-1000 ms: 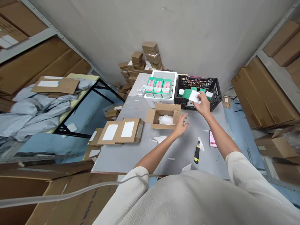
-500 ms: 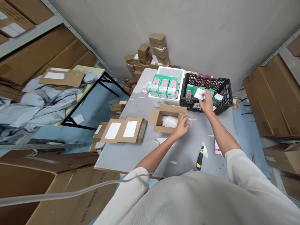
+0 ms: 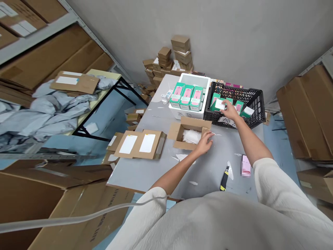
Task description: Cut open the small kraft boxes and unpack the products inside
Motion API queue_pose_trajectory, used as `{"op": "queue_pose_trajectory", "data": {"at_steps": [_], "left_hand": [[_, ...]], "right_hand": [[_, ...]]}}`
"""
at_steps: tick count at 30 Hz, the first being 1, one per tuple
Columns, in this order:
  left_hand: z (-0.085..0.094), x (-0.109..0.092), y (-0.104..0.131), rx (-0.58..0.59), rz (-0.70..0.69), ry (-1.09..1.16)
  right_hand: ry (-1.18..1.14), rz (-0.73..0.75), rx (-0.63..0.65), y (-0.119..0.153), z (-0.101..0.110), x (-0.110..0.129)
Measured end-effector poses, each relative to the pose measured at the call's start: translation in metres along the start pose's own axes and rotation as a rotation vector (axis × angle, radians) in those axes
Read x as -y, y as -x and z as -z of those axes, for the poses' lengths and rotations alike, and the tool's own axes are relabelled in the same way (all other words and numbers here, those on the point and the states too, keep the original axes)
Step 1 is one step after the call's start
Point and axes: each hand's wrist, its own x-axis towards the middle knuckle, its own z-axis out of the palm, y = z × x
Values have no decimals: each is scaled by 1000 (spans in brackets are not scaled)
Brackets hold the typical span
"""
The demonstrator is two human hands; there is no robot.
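Note:
My right hand [image 3: 230,110] is over the black plastic crate [image 3: 256,107], its fingers closed on a small green box [image 3: 220,105] with a white face. More green boxes lie in the crate around it. My left hand [image 3: 204,143] rests at the right side of an open cardboard box [image 3: 186,144], fingers stretched out by its flap. White padding [image 3: 191,136] fills the inside of that cardboard box. Left of the crate, several green-and-pink boxes [image 3: 186,97] stand in a white foam bin [image 3: 182,114].
Two labelled cartons [image 3: 137,144] lie at the table's left. A yellow-black utility knife [image 3: 224,178] and a pink-screened phone [image 3: 246,165] lie near my body. Brown boxes [image 3: 180,52] are stacked by the wall. A pale hose [image 3: 85,217] crosses the lower left.
The view has shifted slightly, bringing the whole phone into sight. My right hand stays on the small box in the crate, which now sits lower. My left hand remains beside the cardboard box.

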Motion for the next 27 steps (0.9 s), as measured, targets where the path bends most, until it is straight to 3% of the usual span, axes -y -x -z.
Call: {"op": "queue_pose_trajectory", "data": {"at_steps": [3, 8, 18, 27], "left_hand": [[1, 3, 0, -12, -13, -4], [1, 8, 3, -15, -17, 24], [11, 11, 29, -40, 3, 20], [38, 33, 71, -193, -29, -59]], "right_hand": [[-2, 6, 77, -12, -11, -9], [-21, 70, 39, -4, -28, -4], [-87, 17, -128, 75, -39, 13], [-255, -75, 44, 162, -88, 42]]}}
